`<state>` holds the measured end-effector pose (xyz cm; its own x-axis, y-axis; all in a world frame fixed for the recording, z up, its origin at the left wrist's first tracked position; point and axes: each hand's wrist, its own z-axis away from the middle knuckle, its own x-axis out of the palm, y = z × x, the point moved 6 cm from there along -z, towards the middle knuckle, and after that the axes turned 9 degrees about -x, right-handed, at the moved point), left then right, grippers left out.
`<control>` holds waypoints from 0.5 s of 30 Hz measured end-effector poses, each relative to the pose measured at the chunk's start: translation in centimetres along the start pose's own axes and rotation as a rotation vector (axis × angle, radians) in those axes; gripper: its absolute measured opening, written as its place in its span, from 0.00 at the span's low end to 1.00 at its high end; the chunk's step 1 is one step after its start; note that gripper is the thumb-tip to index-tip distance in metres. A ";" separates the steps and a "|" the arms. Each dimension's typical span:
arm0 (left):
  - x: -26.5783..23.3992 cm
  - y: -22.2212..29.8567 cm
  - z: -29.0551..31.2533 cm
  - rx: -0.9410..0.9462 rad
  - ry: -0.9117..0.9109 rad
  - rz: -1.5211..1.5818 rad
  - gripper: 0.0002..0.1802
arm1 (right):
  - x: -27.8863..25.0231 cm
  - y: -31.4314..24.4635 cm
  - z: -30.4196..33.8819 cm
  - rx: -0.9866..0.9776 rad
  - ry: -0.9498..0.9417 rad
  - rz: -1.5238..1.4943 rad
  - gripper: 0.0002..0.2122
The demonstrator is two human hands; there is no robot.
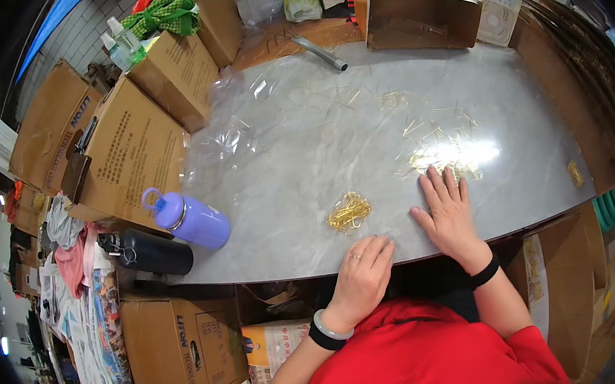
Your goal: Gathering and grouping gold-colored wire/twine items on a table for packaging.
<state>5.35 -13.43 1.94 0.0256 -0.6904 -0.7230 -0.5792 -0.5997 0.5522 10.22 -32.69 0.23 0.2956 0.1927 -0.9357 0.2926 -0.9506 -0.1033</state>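
My right hand [444, 214] lies palm down on the grey tabletop, its fingers spread and stretched out. Its fingertips touch the near side of a loose spread of thin gold-coloured wire pins [446, 156], partly washed out by glare. My left hand [365, 271] rests at the table's near edge with fingers bent and pressed together; whatever may be under them is hidden. Just beyond it sits a small heap of gold-coloured wire pieces [349, 211], bunched closely together. More thin pins [391, 99] lie scattered farther back.
A purple bottle [193, 216] and a black bottle [154, 253] lie on the left. Cardboard boxes [126, 150] line that side, beside clear plastic [235, 128]. Toward the back are a grey tube [320, 52] and an open orange box [416, 15]. A small gold bundle [575, 173] lies far right.
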 end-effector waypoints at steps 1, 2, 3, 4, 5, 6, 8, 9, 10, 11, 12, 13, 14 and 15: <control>0.2 -0.1 0.0 -0.001 -0.005 -0.004 0.19 | -0.1 -0.3 0.0 -0.056 -0.022 -0.029 0.28; 0.4 -0.2 0.1 -0.001 -0.013 -0.005 0.20 | -0.3 -0.4 -0.1 -0.053 -0.021 -0.034 0.28; 0.7 -0.2 0.0 0.003 -0.022 0.000 0.21 | -0.5 -1.0 -0.1 -0.167 -0.050 -0.089 0.27; 0.8 -0.1 -0.1 0.007 -0.027 0.003 0.21 | -0.5 -1.7 0.1 -0.280 -0.079 -0.144 0.26; 0.8 -0.3 -0.4 -0.014 -0.040 -0.001 0.21 | -0.5 -1.9 0.2 -0.272 -0.080 -0.141 0.26; 1.0 -0.4 -0.6 -0.039 -0.049 -0.010 0.22 | -0.4 -2.4 0.2 -0.296 -0.075 -0.198 0.25; 1.4 -0.3 -1.1 -0.063 -0.047 -0.033 0.22 | -0.3 -2.4 0.6 -0.317 -0.071 -0.255 0.24; 1.5 -0.4 -1.3 -0.082 -0.045 -0.053 0.23 | -0.4 -2.2 0.8 -0.299 -0.075 -0.323 0.23; 1.6 -0.4 -1.4 -0.078 -0.051 -0.052 0.23 | -0.5 -2.1 1.0 -0.282 -0.078 -0.391 0.23; 1.8 -0.3 -1.6 -0.073 -0.057 -0.072 0.23 | -0.9 -1.6 1.1 -0.180 -0.026 -0.424 0.22; 2.0 -0.2 -1.7 -0.070 -0.062 -0.093 0.23 | -1.3 -1.9 1.0 -0.176 -0.025 -0.426 0.22; 2.3 -0.2 -1.8 -0.069 -0.066 -0.094 0.23 | -2.2 -2.7 0.8 -0.251 0.003 -0.350 0.21; 2.6 -0.1 -1.9 -0.039 -0.083 -0.082 0.23 | -2.7 -3.2 0.8 -0.325 0.030 -0.274 0.20; 2.9 0.2 -1.8 -0.008 -0.104 -0.067 0.23 | -2.4 -2.8 0.7 -0.318 0.029 -0.277 0.20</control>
<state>6.80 -16.27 0.67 -0.0212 -0.6033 -0.7973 -0.5721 -0.6466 0.5045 8.03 -30.72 2.52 0.1908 0.4417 -0.8767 0.6293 -0.7404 -0.2361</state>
